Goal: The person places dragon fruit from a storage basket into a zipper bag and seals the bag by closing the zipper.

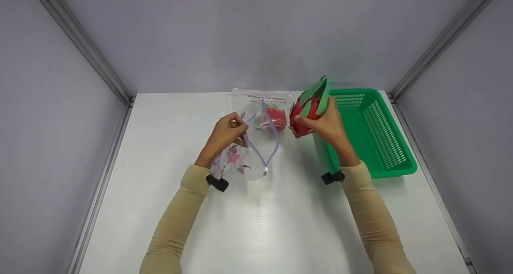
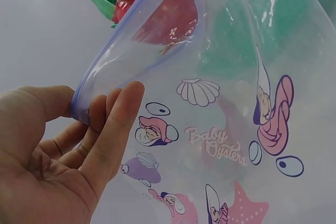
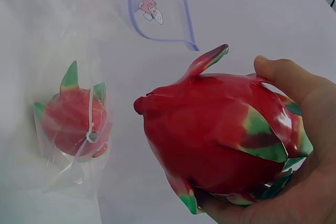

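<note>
Your right hand (image 1: 329, 125) grips one not-yet-bagged dragon fruit (image 1: 303, 110) beside the open slider bag (image 1: 249, 157) your left hand (image 1: 227, 131) pinches, while a second fruit (image 1: 276, 119) already sits bagged.

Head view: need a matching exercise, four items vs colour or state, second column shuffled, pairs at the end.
Items
1. basket
2. cartoon-print bag
3. unbagged dragon fruit
4. bagged dragon fruit

Colour or state
A. gripped by the right hand
B. red, held by neither hand
C. green, with perforated sides
D. mouth edge pinched by the left hand

Pairs: 1-C, 2-D, 3-A, 4-B
</note>
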`<state>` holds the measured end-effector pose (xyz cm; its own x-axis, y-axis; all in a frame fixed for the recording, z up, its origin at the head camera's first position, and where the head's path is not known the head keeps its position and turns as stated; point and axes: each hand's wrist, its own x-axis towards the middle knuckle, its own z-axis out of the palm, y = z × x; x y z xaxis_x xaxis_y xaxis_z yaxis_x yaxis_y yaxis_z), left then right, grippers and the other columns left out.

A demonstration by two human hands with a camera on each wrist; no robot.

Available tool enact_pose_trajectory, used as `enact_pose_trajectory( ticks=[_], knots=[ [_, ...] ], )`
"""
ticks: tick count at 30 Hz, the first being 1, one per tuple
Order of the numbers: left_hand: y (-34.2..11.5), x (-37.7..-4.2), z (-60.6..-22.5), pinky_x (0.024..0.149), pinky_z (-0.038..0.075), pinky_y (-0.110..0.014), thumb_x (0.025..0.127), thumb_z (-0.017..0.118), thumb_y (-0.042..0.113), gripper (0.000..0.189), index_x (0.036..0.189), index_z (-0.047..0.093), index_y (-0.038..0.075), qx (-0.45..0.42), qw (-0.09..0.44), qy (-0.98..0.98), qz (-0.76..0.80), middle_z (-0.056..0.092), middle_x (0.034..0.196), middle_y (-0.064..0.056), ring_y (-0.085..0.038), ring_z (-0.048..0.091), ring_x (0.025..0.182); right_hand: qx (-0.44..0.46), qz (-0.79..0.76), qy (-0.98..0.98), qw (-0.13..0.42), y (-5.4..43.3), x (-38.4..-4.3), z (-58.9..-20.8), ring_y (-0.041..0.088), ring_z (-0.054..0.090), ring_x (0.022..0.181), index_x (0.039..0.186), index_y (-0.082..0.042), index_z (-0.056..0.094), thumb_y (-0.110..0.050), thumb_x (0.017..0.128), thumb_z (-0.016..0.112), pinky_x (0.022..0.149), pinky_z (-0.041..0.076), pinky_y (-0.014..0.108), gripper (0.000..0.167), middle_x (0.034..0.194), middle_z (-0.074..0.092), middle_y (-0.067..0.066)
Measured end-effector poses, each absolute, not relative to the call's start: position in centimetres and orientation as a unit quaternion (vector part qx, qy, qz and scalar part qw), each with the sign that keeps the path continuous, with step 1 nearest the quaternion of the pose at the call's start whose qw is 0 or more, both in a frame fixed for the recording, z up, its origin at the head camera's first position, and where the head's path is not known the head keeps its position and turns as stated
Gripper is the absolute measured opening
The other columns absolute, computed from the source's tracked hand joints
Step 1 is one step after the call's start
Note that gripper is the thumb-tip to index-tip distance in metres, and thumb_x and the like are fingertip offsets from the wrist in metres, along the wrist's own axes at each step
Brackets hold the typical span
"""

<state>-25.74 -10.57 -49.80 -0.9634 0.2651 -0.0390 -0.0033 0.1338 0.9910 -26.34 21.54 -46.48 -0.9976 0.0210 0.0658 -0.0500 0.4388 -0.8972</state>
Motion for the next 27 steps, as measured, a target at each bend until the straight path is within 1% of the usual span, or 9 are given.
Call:
enact_pose_trajectory(
  ticks=[4, 10, 12, 14, 18, 20, 23, 27],
  knots=[
    [-10.6, -25.7, -49.8, 0.066, 0.068, -0.041, 0.102, 0.063, 0.01, 0.007, 0.102, 0.061, 0.003, 0.086, 0.105, 0.744, 0.654, 0.07, 0.085, -0.01, -0.022, 0.075, 0.073, 0.013, 0.528, -0.848, 0.035, 21.0, -26.2, -46.3, 0.04, 0.054, 0.14, 0.156, -0.006, 0.031, -0.033, 0.086, 0.09, 0.107, 0.057, 0.059, 0.096, 0.155, 0.05, 0.021],
    [-10.5, -25.7, -49.8, 0.067, 0.068, -0.041, 0.102, 0.063, 0.011, 0.008, 0.102, 0.06, 0.003, 0.082, 0.111, 0.742, 0.657, 0.071, 0.093, -0.024, -0.022, 0.075, 0.074, 0.025, 0.527, -0.849, 0.036, 20.2, -26.0, -46.2, 0.039, 0.055, 0.14, 0.156, -0.007, 0.032, -0.033, 0.085, 0.091, 0.106, 0.058, 0.059, 0.096, 0.155, 0.051, 0.02],
    [-10.5, -25.6, -49.8, 0.067, 0.068, -0.042, 0.102, 0.064, 0.011, 0.008, 0.102, 0.061, 0.003, 0.082, 0.111, 0.741, 0.657, 0.071, 0.094, -0.026, -0.022, 0.075, 0.074, 0.028, 0.528, -0.848, 0.036, 19.9, -25.9, -46.1, 0.039, 0.054, 0.141, 0.157, -0.007, 0.032, -0.032, 0.085, 0.092, 0.105, 0.058, 0.059, 0.097, 0.155, 0.051, 0.02],
    [-10.5, -25.6, -49.8, 0.067, 0.068, -0.042, 0.102, 0.064, 0.011, 0.008, 0.102, 0.061, 0.003, 0.082, 0.111, 0.741, 0.657, 0.071, 0.093, -0.023, -0.022, 0.074, 0.074, 0.031, 0.528, -0.848, 0.036, 19.6, -25.8, -46.0, 0.039, 0.053, 0.142, 0.158, -0.008, 0.032, -0.031, 0.084, 0.092, 0.105, 0.058, 0.06, 0.098, 0.156, 0.05, 0.019],
    [-10.4, -25.5, -49.8, 0.067, 0.068, -0.042, 0.102, 0.064, 0.011, 0.007, 0.102, 0.061, 0.005, 0.083, 0.113, 0.742, 0.656, 0.07, 0.085, -0.012, -0.022, 0.074, 0.074, 0.036, 0.53, -0.846, 0.035, 19.0, -25.6, -45.9, 0.039, 0.051, 0.143, 0.159, -0.008, 0.03, -0.029, 0.085, 0.091, 0.106, 0.057, 0.06, 0.098, 0.157, 0.049, 0.019],
    [-10.4, -25.6, -49.8, 0.067, 0.068, -0.042, 0.102, 0.064, 0.011, 0.007, 0.101, 0.061, 0.005, 0.082, 0.114, 0.741, 0.657, 0.069, 0.083, -0.009, -0.022, 0.074, 0.073, 0.039, 0.531, -0.846, 0.034, 18.7, -25.6, -45.8, 0.039, 0.052, 0.143, 0.159, -0.008, 0.031, -0.028, 0.085, 0.092, 0.105, 0.058, 0.06, 0.098, 0.157, 0.049, 0.019],
    [-10.4, -25.6, -49.9, 0.067, 0.068, -0.042, 0.101, 0.064, 0.01, 0.006, 0.101, 0.061, 0.005, 0.08, 0.114, 0.741, 0.657, 0.069, 0.082, -0.008, -0.022, 0.073, 0.073, 0.042, 0.532, -0.845, 0.032, 18.4, -25.4, -45.8, 0.038, 0.052, 0.142, 0.159, -0.009, 0.03, -0.029, 0.084, 0.092, 0.105, 0.058, 0.059, 0.099, 0.156, 0.05, 0.019],
    [-10.4, -25.5, -49.9, 0.067, 0.068, -0.042, 0.102, 0.064, 0.011, 0.007, 0.102, 0.061, 0.004, 0.081, 0.113, 0.742, 0.656, 0.069, 0.084, -0.01, -0.022, 0.074, 0.074, 0.047, 0.537, -0.842, 0.031, 18.0, -25.3, -45.9, 0.038, 0.054, 0.14, 0.158, -0.009, 0.031, -0.031, 0.083, 0.093, 0.104, 0.059, 0.059, 0.1, 0.155, 0.051, 0.019]
  ],
)
